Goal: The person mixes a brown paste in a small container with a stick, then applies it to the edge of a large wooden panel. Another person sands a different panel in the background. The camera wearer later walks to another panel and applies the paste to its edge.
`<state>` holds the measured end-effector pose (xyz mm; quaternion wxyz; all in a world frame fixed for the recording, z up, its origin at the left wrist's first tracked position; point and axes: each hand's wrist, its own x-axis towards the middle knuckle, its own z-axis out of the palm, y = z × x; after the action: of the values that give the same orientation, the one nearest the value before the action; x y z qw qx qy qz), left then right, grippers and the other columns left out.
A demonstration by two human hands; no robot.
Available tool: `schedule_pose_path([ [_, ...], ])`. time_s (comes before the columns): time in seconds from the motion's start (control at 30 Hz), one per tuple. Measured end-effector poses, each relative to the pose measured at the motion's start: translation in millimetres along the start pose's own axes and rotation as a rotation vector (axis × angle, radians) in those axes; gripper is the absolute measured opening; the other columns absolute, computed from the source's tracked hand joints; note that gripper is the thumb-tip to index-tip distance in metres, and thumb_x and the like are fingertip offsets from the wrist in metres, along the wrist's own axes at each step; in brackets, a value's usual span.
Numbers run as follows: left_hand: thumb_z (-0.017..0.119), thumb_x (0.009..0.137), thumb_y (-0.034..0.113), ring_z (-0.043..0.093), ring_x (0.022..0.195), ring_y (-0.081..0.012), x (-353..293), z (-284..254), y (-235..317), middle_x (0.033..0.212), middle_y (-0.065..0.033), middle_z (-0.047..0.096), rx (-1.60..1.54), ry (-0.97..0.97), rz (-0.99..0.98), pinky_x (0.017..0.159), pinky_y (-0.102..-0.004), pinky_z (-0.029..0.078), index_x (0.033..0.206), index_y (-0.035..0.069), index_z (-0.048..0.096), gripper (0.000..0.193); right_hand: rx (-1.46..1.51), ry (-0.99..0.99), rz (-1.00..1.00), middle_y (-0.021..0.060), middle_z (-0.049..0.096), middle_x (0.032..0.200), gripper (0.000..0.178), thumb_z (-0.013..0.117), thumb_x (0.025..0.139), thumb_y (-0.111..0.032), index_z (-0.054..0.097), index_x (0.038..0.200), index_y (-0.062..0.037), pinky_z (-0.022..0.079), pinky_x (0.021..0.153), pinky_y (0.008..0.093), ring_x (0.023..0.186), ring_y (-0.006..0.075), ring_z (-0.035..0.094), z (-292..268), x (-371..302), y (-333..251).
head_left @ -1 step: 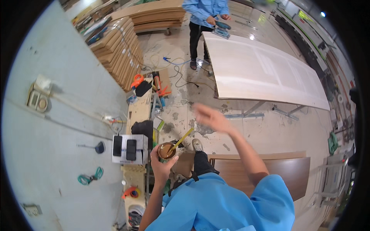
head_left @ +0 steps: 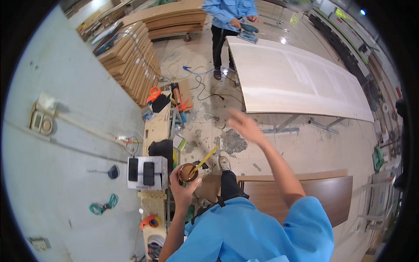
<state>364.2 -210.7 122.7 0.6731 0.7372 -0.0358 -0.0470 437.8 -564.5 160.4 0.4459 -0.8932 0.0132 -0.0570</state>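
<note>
Pale grey-blue wall (head_left: 78,153) filled the left side of the workshop. Next in size came a long white panel (head_left: 301,78), laid flat on metal supports. Flat brown bundles (head_left: 133,63) rose in a stack beyond the far end of a narrow wooden surface (head_left: 156,129), which ran along the wall. A co-worker (head_left: 229,11) in a light blue shirt and dark trousers stood at the white panel's far left corner. A wood-brown panel (head_left: 314,196) lay low down, to the right of the person's leg.

On the surface, a white carton (head_left: 159,174) sat toward the near half, with a black cloth (head_left: 161,150) just beyond it. An orange-handled caulking gun (head_left: 176,97) lay by the far right corner, and a sander (head_left: 248,32) was under the co-worker's hand.

The person's two hands were well apart. The right hand (head_left: 245,126) reached out ahead over the floor, its fingers stretched out and blurred. The left hand (head_left: 182,192) was wrapped around a round cup (head_left: 187,173), mouth upward, just off the surface's right edge, near the carton; its inside looked brown.

Two dark phones (head_left: 149,174) lay side by side on the carton. Thinnest of all, a yellow stick (head_left: 205,159) leaned out of the cup toward the right.
</note>
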Motion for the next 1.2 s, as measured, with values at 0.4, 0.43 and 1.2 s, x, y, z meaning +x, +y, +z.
schedule_pose_path([
  [0.4, 0.091, 0.073, -0.001, 0.062, 0.126, -0.0227, 210.1, 159.0, 24.4, 0.14, -0.0114, 0.06, -0.066, -0.039, -0.049, 0.109, -0.0377, 0.051, 0.145, 0.004, 0.048, 0.084, -0.703, 0.326, 0.286, 0.0219, 0.031, 0.172, 0.078, 0.044, 0.108, -0.057, 0.036, 0.163, -0.0017, 0.02, 0.131, 0.0513, 0.16, 0.0374, 0.027, -85.1, 301.3, 379.9],
  [0.43, 0.091, 0.072, -0.001, 0.061, 0.127, -0.0226, 228.8, 177.5, 25.5, 0.142, -0.0119, 0.059, -0.082, -0.046, -0.079, 0.11, -0.0379, 0.051, 0.146, 0.004, 0.048, 0.085, -0.692, 0.322, 0.16, 0.0207, 0.035, 0.17, 0.077, 0.045, 0.108, -0.057, 0.039, 0.162, -0.0029, 0.021, 0.131, 0.0509, 0.16, 0.0358, 0.028, -98.4, 323.8, 399.8],
  [1.2, 0.092, 0.067, -0.005, 0.061, 0.124, -0.0197, 331.1, 282.8, 73.0, 0.15, -0.0146, 0.057, 0.094, -0.198, 0.005, 0.109, -0.0359, 0.051, 0.143, 0.006, 0.049, 0.088, -0.798, 0.699, 0.555, 0.0275, 0.042, 0.164, 0.075, 0.054, 0.106, -0.05, 0.044, 0.157, 0.0042, 0.025, 0.128, 0.055, 0.155, 0.043, 0.034, -195.7, 281.9, 445.6],
])
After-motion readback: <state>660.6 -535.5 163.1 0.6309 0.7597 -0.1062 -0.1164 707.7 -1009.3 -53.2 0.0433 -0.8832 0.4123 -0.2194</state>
